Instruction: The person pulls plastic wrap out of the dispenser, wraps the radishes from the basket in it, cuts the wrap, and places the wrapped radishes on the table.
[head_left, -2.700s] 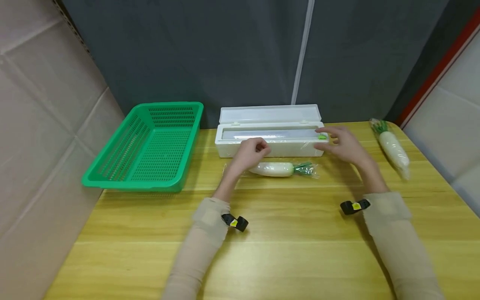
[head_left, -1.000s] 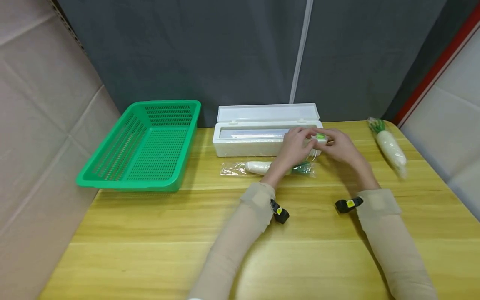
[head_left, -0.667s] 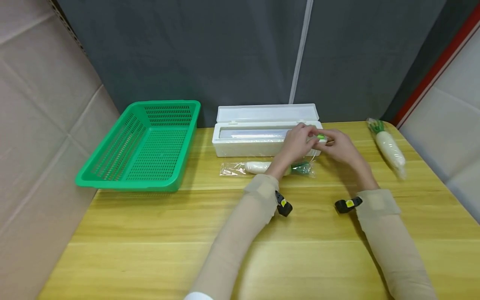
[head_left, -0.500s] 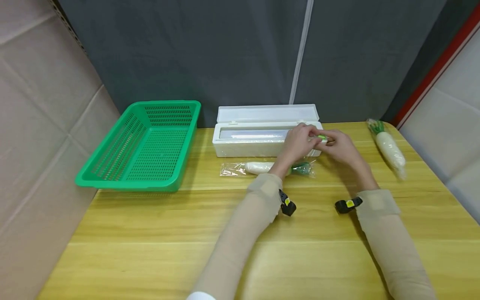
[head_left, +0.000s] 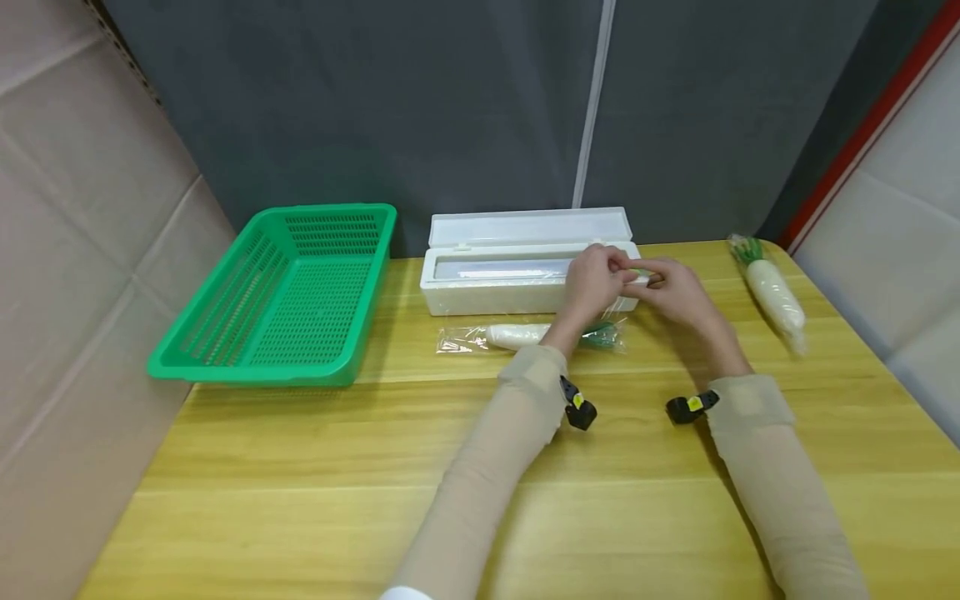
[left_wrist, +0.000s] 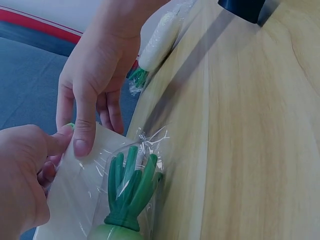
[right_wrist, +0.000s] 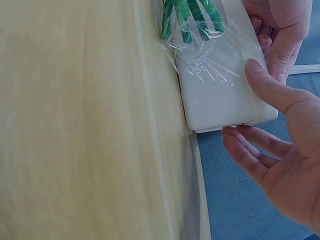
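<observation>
A white cling film dispenser box stands at the back with its lid raised and a shiny film roll inside. My left hand is at its right end, thumb and curled fingers pinching at the small green slide cutter, mostly hidden by the fingertips. My right hand grips the box's right end, thumb on the front face, fingers against the end. A white radish with green leaf stubs, in clear plastic, lies before the box, partly behind my left wrist.
A green perforated basket stands at the left of the wooden table. Another wrapped white radish lies at the right edge. A dark curtain hangs behind, and pale padded walls flank the table.
My left hand has moved right, from near the box's middle to its right end beside my right hand. My right hand has closed on the box end. The radish has stayed put.
</observation>
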